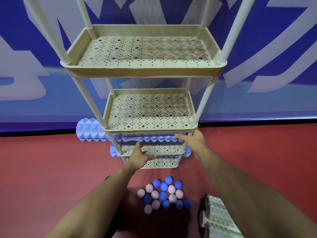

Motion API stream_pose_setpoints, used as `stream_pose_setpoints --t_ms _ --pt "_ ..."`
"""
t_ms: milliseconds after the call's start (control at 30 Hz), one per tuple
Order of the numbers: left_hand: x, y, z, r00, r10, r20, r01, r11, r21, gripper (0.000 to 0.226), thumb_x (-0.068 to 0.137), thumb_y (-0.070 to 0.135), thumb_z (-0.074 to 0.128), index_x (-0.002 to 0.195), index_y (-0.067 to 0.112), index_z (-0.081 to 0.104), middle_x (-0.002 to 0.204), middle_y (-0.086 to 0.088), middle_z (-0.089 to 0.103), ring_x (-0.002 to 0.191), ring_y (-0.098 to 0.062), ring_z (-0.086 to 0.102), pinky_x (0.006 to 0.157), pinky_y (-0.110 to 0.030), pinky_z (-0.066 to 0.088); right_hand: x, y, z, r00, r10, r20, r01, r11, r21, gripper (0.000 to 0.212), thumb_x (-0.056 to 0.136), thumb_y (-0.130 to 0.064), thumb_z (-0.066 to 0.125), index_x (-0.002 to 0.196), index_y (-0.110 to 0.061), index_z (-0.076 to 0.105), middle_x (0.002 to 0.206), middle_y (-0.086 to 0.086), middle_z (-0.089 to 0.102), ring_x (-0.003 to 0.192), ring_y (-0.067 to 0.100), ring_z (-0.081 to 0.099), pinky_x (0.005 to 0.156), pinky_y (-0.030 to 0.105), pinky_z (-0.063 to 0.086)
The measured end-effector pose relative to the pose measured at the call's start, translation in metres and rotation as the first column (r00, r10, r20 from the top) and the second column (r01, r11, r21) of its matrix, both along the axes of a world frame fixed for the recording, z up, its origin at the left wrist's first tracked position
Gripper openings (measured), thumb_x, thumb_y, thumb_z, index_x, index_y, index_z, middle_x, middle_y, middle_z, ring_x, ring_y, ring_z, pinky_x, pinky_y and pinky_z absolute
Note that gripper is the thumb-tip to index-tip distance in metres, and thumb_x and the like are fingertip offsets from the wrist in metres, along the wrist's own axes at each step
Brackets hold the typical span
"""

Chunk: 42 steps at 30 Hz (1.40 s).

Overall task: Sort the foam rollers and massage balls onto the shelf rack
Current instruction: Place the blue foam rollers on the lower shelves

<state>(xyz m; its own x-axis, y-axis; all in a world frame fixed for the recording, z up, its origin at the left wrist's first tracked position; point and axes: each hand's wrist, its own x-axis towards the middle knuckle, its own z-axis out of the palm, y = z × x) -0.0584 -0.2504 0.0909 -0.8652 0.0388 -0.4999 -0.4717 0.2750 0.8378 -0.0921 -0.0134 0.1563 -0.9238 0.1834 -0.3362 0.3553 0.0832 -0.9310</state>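
Observation:
A beige shelf rack (142,70) with several perforated tiers stands in front of me. A light blue knobbed foam roller (91,132) lies on a lower tier, and its left end sticks out past the rack. My right hand (192,140) grips the right end of that roller. My left hand (141,156) is spread at the front rim of the same tier, thumb up against the roller. A second blue roller (114,151) lies one tier lower, with only its ends showing. Several blue and pink spiky massage balls (163,193) are heaped on the floor.
Pale grey-green foam rollers (217,219) lie on the red floor at the lower right, next to my right forearm. A blue and white banner wall (274,48) stands directly behind the rack. The two upper tiers hold nothing.

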Motion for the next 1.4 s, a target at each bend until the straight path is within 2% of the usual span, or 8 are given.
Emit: stream_pose_setpoints --t_ms 167,267,367,533,700,900,1100,1400 --pt "0.018 -0.052 0.018 0.974 -0.011 -0.224 -0.04 0.975 -0.219 0.073 0.071 0.038 0.088 0.132 0.021 0.052 0.127 0.008 0.058 0.098 -0.001 0.062 0.073 -0.014 0.049 -0.003 -0.004 0.001 0.998 -0.066 0.011 0.066 0.997 -0.027 0.035 0.076 0.0 0.081 0.108 -0.005 0.07 0.096 0.001 0.075 0.089 0.016 0.07 0.082 0.028 0.055" --pt "0.031 -0.094 0.031 0.915 0.07 -0.398 -0.218 0.915 -0.34 0.057 0.066 0.047 0.089 0.109 0.028 0.057 0.102 0.013 0.06 0.09 -0.002 0.058 0.073 -0.023 0.047 -0.004 -0.006 0.0 0.996 -0.081 0.025 0.082 0.996 -0.043 0.028 0.076 0.001 0.081 0.1 -0.009 0.07 0.09 0.0 0.075 0.087 0.019 0.07 0.08 0.031 0.055" --pt "0.031 -0.136 0.04 0.829 0.169 -0.534 -0.435 0.794 -0.424 0.071 0.057 0.047 0.093 0.11 0.018 0.056 0.108 0.004 0.051 0.103 -0.017 0.052 0.089 -0.035 0.046 -0.003 -0.006 0.001 0.997 -0.079 0.017 0.08 0.994 -0.068 0.026 0.076 0.002 0.079 0.09 -0.017 0.069 0.091 0.0 0.075 0.086 0.017 0.07 0.076 0.028 0.052" --pt "0.007 -0.181 0.048 0.886 0.276 -0.373 -0.418 0.823 -0.384 0.137 0.05 0.038 0.099 0.155 0.013 0.015 0.156 -0.011 0.021 0.144 -0.024 0.027 0.117 -0.041 0.031 -0.004 -0.008 -0.003 0.996 -0.088 0.02 0.09 0.99 -0.105 0.028 0.076 0.004 0.079 0.091 -0.017 0.069 0.093 0.0 0.075 0.091 0.02 0.071 0.085 0.033 0.054" --pt "-0.008 -0.177 0.068 0.909 0.256 -0.329 -0.357 0.885 -0.298 0.159 0.029 0.054 0.093 0.156 0.013 0.008 0.148 -0.003 0.028 0.129 -0.017 0.04 0.107 -0.036 0.037 -0.006 -0.005 -0.009 0.996 -0.088 0.009 0.089 0.987 -0.133 0.031 0.076 0.004 0.079 0.099 -0.014 0.071 0.098 0.004 0.077 0.098 0.024 0.072 0.091 0.04 0.056" --pt "-0.012 -0.148 0.071 0.927 0.169 -0.336 -0.288 0.893 -0.347 0.14 0.052 0.038 0.098 0.157 0.022 0.007 0.152 -0.012 0.017 0.142 -0.027 0.027 0.11 -0.04 0.034 -0.004 0.011 -0.009 0.993 -0.115 -0.038 0.114 0.993 -0.042 0.077 0.068 -0.004 0.086 0.136 -0.022 0.055 0.116 0.001 0.072 0.098 0.011 0.071 0.09 0.034 0.057" --pt "-0.012 -0.122 0.062 0.925 0.178 -0.335 -0.287 0.906 -0.312 0.125 0.066 0.036 0.092 0.157 0.02 0.008 0.153 -0.011 0.016 0.141 -0.028 0.031 0.108 -0.038 0.036 0.004 0.037 -0.01 0.993 -0.099 -0.064 0.104 0.992 0.078 0.085 0.059 -0.025 0.089 0.131 -0.044 0.05 0.136 -0.009 0.059 0.123 0.012 0.058 0.097 0.038 0.054" --pt "-0.002 -0.134 0.06 0.975 0.067 -0.212 -0.149 0.904 -0.401 0.139 0.055 0.063 0.089 0.158 0.023 0.005 0.163 -0.006 0.013 0.146 -0.026 0.028 0.113 -0.051 0.038 0.011 0.032 0.011 0.999 0.046 0.026 -0.052 0.95 0.308 0.092 0.075 -0.011 0.085 0.152 -0.017 0.035 0.152 -0.001 0.03 0.137 0.018 0.043 0.107 0.034 0.043"
